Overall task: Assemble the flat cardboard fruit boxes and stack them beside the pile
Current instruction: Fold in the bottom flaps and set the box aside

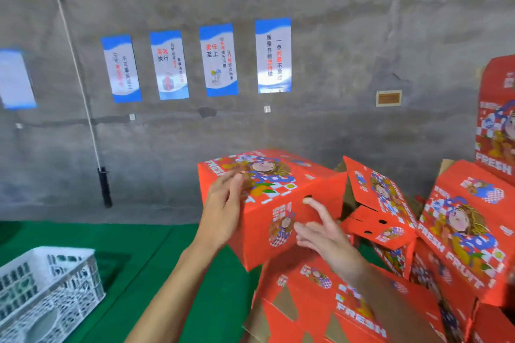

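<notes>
An assembled red fruit box [281, 198] with cartoon print sits tilted on top of the red pile, just in front of me. My left hand [223, 209] lies flat against its left side, fingers straight. Over the box's near face my right hand [323, 234] is spread, fingers straight, index finger by a small hole; I cannot tell whether it touches. Under my right forearm lies another red box [320, 301] printed FRESH, its cardboard flaps showing.
More red boxes [468, 234] are heaped at the right, one tilted with flaps ajar [376, 203]. A tall red carton [496, 120] stands against the grey wall. A white plastic crate [47, 287] rests on the green floor at lower left. A rope hangs along the wall.
</notes>
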Demonstrator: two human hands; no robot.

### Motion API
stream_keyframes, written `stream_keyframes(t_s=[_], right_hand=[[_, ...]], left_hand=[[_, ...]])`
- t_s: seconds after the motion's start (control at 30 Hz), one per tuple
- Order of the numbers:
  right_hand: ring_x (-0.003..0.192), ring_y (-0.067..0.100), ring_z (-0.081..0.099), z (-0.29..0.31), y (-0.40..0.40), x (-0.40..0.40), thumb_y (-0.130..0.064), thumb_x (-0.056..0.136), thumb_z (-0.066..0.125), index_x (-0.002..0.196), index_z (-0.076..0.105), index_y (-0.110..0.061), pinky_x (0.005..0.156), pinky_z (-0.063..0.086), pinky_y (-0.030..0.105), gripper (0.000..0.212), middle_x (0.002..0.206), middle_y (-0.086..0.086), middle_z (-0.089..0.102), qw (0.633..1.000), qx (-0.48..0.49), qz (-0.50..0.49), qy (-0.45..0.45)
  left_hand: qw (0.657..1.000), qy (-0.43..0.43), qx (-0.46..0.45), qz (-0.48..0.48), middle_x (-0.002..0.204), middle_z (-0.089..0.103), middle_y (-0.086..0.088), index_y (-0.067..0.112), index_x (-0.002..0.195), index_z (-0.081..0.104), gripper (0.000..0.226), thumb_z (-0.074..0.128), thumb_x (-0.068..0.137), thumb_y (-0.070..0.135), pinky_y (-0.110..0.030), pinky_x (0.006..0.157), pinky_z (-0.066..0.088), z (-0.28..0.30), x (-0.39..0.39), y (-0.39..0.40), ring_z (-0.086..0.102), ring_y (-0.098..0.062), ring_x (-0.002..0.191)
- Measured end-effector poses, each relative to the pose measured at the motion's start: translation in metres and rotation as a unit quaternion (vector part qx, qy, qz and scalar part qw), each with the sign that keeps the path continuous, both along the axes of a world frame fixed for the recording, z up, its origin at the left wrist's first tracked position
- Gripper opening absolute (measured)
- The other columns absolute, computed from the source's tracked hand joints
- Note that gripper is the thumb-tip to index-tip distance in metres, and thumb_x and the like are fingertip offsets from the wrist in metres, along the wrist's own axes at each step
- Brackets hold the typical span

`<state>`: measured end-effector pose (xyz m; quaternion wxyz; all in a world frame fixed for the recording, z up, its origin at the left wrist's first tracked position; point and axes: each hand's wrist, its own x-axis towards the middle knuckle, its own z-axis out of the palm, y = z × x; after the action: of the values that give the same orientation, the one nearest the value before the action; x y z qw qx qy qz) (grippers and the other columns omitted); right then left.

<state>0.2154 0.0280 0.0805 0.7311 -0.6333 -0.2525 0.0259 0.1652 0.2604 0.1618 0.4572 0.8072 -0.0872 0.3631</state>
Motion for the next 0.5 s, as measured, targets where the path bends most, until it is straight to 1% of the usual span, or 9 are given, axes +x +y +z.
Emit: stream_keyframes(t_s=[0.03, 0.07, 0.1, 0.13, 0.17, 0.23, 0.3, 0.4, 0.5], right_hand=[[0.089, 0.007, 0.064, 0.007, 0.005, 0.002, -0.048, 0.082, 0.08, 0.129, 0.055, -0.059, 0.091, 0.053, 0.026, 0.054, 0.09, -0.006, 0.059, 0.996, -0.054, -0.035, -0.055], [0.093, 0.003, 0.063, 0.013, 0.007, 0.003, -0.049, 0.085, 0.077, 0.129, 0.054, -0.06, 0.093, 0.051, 0.027, 0.051, 0.098, -0.01, 0.057, 0.985, -0.112, -0.077, -0.108], [0.099, 0.002, 0.061, 0.017, 0.009, 0.005, -0.046, 0.089, 0.074, 0.13, 0.053, -0.06, 0.096, 0.05, 0.03, 0.048, 0.105, -0.012, 0.054, 0.965, -0.17, -0.12, -0.161], [0.107, 0.004, 0.058, 0.02, 0.011, 0.004, -0.042, 0.093, 0.071, 0.13, 0.053, -0.058, 0.101, 0.048, 0.033, 0.044, 0.11, -0.011, 0.05, 0.938, -0.224, -0.159, -0.213], [0.114, 0.008, 0.054, 0.022, 0.01, 0.004, -0.037, 0.095, 0.068, 0.131, 0.055, -0.054, 0.105, 0.045, 0.035, 0.042, 0.113, -0.007, 0.047, 0.909, -0.263, -0.192, -0.26], [0.119, 0.017, 0.048, 0.024, 0.003, 0.006, -0.025, 0.094, 0.067, 0.133, 0.06, -0.039, 0.112, 0.039, 0.037, 0.042, 0.114, 0.003, 0.045, 0.869, -0.297, -0.231, -0.321], [0.117, 0.022, 0.047, 0.026, -0.015, 0.012, -0.021, 0.093, 0.066, 0.136, 0.06, -0.032, 0.112, 0.038, 0.037, 0.045, 0.114, 0.005, 0.042, 0.844, -0.327, -0.263, -0.335], [0.113, 0.028, 0.049, 0.031, -0.057, 0.03, -0.021, 0.093, 0.067, 0.138, 0.061, -0.026, 0.11, 0.038, 0.037, 0.046, 0.113, 0.004, 0.036, 0.816, -0.354, -0.314, -0.331], [0.103, 0.025, 0.05, 0.038, -0.109, 0.058, -0.018, 0.091, 0.069, 0.133, 0.064, -0.026, 0.102, 0.044, 0.04, 0.043, 0.108, 0.005, 0.038, 0.805, -0.344, -0.364, -0.319]], left_hand=[[0.998, 0.03, -0.03, -0.038, 0.116, 0.071, 0.021, 0.028, 0.104, 0.078, 0.034, 0.045, 0.11, 0.034, -0.008, 0.099, 0.04, 0.0, 0.0, -0.001, 0.06, 0.003, 0.117], [0.995, 0.058, -0.04, -0.066, 0.115, 0.071, 0.024, 0.032, 0.104, 0.077, 0.027, 0.049, 0.108, 0.033, -0.007, 0.099, 0.041, -0.004, 0.003, -0.003, 0.06, 0.006, 0.114], [0.992, 0.083, -0.036, -0.087, 0.126, 0.067, 0.025, 0.037, 0.114, 0.073, 0.02, 0.055, 0.106, 0.032, -0.007, 0.105, 0.038, -0.01, 0.007, -0.007, 0.056, 0.009, 0.122], [0.988, 0.105, -0.027, -0.113, 0.142, 0.057, 0.023, 0.039, 0.129, 0.064, 0.027, 0.06, 0.103, 0.033, -0.005, 0.111, 0.031, -0.016, 0.011, -0.013, 0.046, 0.013, 0.133], [0.981, 0.119, -0.023, -0.152, 0.155, 0.043, 0.023, 0.039, 0.145, 0.052, 0.047, 0.063, 0.1, 0.035, -0.004, 0.114, 0.024, -0.021, 0.016, -0.021, 0.035, 0.017, 0.14], [0.961, 0.127, -0.042, -0.241, 0.164, 0.026, 0.025, 0.036, 0.162, 0.025, 0.078, 0.067, 0.097, 0.036, -0.015, 0.121, 0.02, -0.026, 0.027, -0.042, 0.023, 0.013, 0.148], [0.949, 0.117, -0.05, -0.287, 0.167, 0.022, 0.024, 0.035, 0.164, 0.015, 0.085, 0.067, 0.097, 0.031, -0.027, 0.126, 0.022, -0.024, 0.041, -0.066, 0.022, 0.007, 0.152], [0.943, 0.098, -0.055, -0.314, 0.166, 0.026, 0.023, 0.03, 0.165, 0.017, 0.084, 0.067, 0.098, 0.024, -0.023, 0.124, 0.026, -0.015, 0.07, -0.111, 0.026, 0.007, 0.15], [0.931, 0.097, -0.043, -0.349, 0.165, 0.032, 0.019, 0.033, 0.165, 0.017, 0.083, 0.067, 0.1, 0.023, -0.024, 0.121, 0.033, -0.004, 0.105, -0.168, 0.033, 0.003, 0.149]])
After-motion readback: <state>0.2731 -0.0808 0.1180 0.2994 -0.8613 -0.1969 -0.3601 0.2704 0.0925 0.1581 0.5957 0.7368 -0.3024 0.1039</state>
